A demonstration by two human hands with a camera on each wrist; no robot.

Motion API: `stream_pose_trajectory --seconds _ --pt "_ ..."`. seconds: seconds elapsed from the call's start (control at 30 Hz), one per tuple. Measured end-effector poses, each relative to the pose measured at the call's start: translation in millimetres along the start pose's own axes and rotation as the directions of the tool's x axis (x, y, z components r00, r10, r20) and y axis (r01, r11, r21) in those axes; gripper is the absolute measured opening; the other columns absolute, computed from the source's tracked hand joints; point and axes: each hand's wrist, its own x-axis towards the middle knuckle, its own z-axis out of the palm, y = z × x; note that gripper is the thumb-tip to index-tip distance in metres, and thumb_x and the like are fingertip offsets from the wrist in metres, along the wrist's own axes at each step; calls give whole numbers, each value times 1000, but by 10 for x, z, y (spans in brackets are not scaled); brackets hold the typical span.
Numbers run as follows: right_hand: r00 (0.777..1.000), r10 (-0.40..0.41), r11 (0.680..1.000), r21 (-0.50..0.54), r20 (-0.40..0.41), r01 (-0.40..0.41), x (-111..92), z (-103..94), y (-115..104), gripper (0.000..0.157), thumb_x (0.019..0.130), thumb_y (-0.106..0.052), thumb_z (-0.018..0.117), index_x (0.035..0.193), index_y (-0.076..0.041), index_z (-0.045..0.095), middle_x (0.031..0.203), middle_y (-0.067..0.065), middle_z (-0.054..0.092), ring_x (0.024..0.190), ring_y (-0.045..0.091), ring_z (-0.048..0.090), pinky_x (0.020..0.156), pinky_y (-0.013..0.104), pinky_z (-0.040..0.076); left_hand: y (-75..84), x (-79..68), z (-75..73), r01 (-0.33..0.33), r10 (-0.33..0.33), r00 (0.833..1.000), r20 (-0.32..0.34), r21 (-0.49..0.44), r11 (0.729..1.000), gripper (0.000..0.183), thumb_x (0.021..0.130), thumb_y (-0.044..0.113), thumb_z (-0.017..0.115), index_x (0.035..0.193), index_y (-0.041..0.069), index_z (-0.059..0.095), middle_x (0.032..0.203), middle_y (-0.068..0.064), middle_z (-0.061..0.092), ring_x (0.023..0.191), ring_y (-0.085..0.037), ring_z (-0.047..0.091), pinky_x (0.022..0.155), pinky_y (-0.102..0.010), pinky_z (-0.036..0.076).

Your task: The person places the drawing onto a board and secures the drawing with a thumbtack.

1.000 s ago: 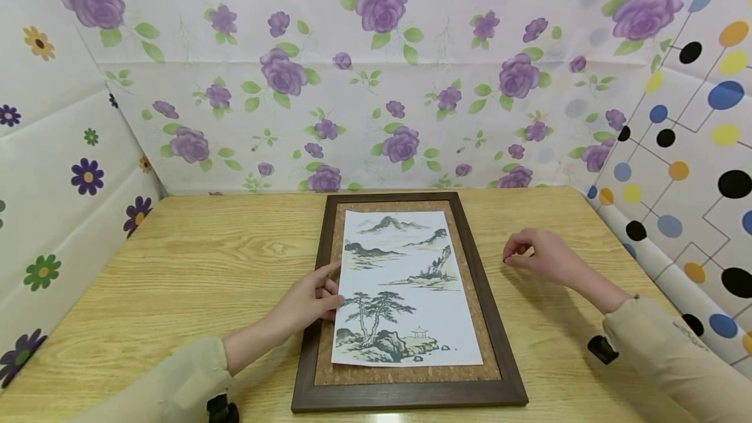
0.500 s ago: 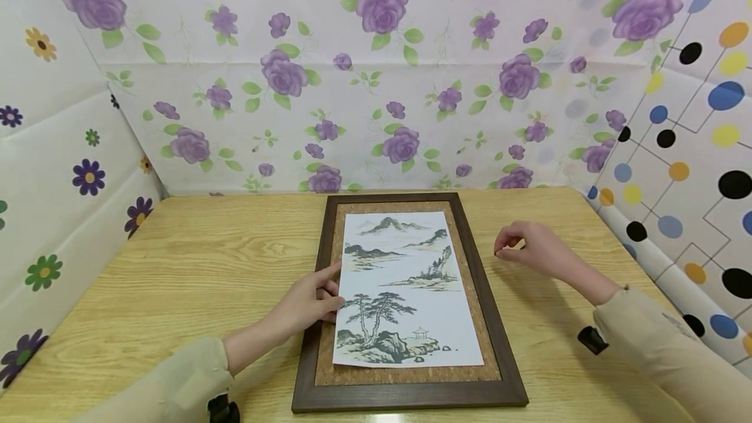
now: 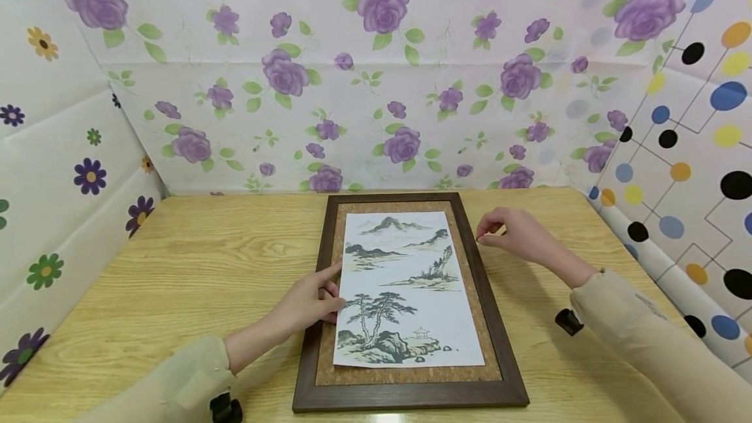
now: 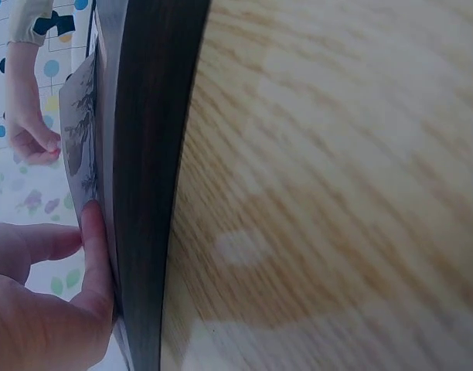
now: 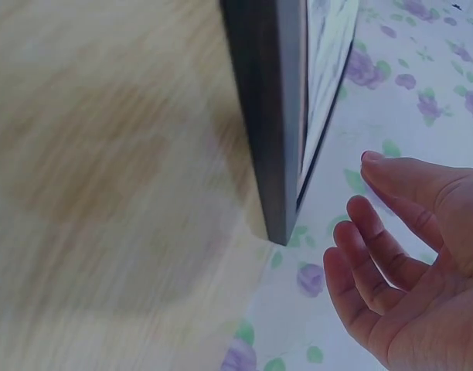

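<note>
A brown-framed cork board [image 3: 411,374] lies on the table. On it rests a white paper sheet with a printed ink landscape [image 3: 411,305]. My left hand [image 3: 305,299] touches the sheet's left edge, with index finger and thumb tips spread apart along it; the other fingers are folded beneath. Just right of the frame's upper right side, my right hand [image 3: 514,234] hovers over the table. Its thumb and index finger pinch a tiny red pushpin [image 5: 366,155], mostly hidden by the fingertips. The right hand's other fingers [image 5: 376,255] hang loosely bent.
The wooden table [image 3: 223,260] spreads on both sides of the board. Behind it hangs a white cloth with purple roses [image 3: 382,83]. A flowered cloth [image 3: 59,168] bounds the left, and a dotted cloth [image 3: 693,194] the right. A black strap [image 3: 568,322] hangs at the right sleeve.
My right hand has moved left and slightly away from me, toward the frame's right side, keeping its pinch. The left hand and the sheet look nearly unmoved.
</note>
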Motion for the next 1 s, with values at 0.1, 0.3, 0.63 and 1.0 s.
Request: stream_pose_trajectory --seconds 0.1,0.3,0.63,1.0 --pt "1000 -4 1000 18 -2 5 89 17 -23 5 89 -18 74 86 -14 72 87 -1 70 84 15 65 73 32 53 10 -2 -1 5 -5 1000 3 11 1000 73 91 2 64 154 -1 28 89 -10 57 70 -14 61 66 -32 62" --pt "1000 -1 998 57 16 0 250 41 -80 8 91 -20 72 91 -12 73 90 0 71 85 16 64 74 33 52 4 2 -3 2 -2 1000 9 18 1000 74 91 3 64 155 -2 27 88 -10 58 70 -14 62 66 -31 62" --pt "999 -31 993 112 16 29 503 83 -180 6 91 -17 72 91 -11 73 89 2 70 81 16 62 72 32 50 7 -1 -15 -10 9 1000 17 21 1000 74 91 2 64 155 -2 26 88 -9 57 70 -14 61 65 -30 62" --pt "998 -24 985 172 57 14 775 170 -343 5 92 -17 70 93 -14 73 89 3 71 77 18 64 70 31 51 7 0 -22 -14 14 1000 28 11 1000 74 91 2 63 155 -3 26 88 -9 57 71 -14 61 66 -30 62"
